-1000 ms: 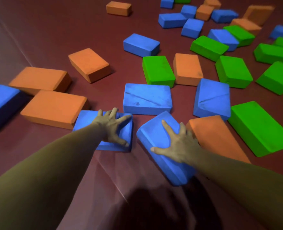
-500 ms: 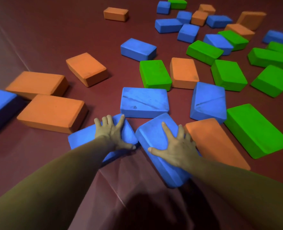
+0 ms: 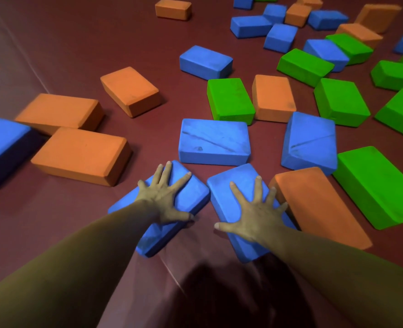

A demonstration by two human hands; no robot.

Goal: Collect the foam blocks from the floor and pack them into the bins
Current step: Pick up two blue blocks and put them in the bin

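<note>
Moved: the left blue foam block (image 3: 191, 197) has swung round under the palm since a second ago, from lying crosswise to slanting. Its far corner now almost meets the right blue foam block (image 3: 221, 204), which has barely shifted.
Floor: the dark red floor (image 3: 101, 43) carries loose orange, blue and green blocks, thickest from 12 to 3 o'clock. No bin is in view.
Neighbours: a long orange block (image 3: 318, 209) lies against the right blue block at its 3 o'clock. A scuffed blue block (image 3: 214, 140) sits just beyond both at 12 o'clock.
Task blocks: both lie on the floor near the person, side by side, at about 6 o'clock in view.
Left hand (image 3: 165, 200): pressed flat on the left block, its fingers (image 3: 167, 171) splayed straight and grasping nothing; the thumb lies at the block's edge.
Right hand (image 3: 257, 216): flat on the right block, its fingers (image 3: 258, 185) spread wide and released, the thumb out at 9 o'clock.
Risk: neither hand has a real grip. A lift from flat palms could let the foam slide out. Squeezing the pair together may make one pivot away at the touching corners. Dragging the right block may pull the orange one along.
</note>
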